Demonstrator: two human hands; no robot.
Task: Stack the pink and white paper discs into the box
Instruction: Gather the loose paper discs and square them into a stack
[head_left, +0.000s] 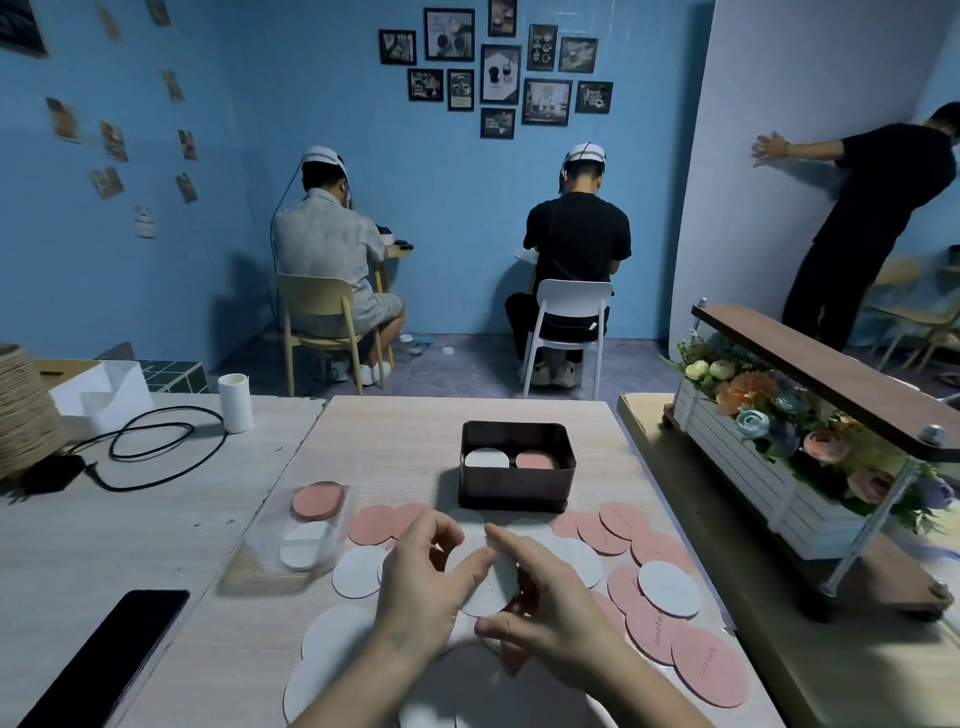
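A dark metal box (517, 486) stands on the table beyond my hands; inside lie a white stack (486, 458) on the left and a pink stack (536, 459) on the right. Pink discs (709, 670) and white discs (357, 570) are scattered over the table in front of the box. My left hand (423, 587) and my right hand (545, 597) both hold one white disc (491, 584) between them, just above the loose pile. The left thumb lies over the disc's face and the right fingers curl at its edge.
A clear plastic lid (291, 540) on the left holds a pink and a white disc pile. A black phone (109, 654) lies at the near left. A flower box under a wooden shelf (810, 457) stands on the right. Cable and a white roll (235, 402) sit far left.
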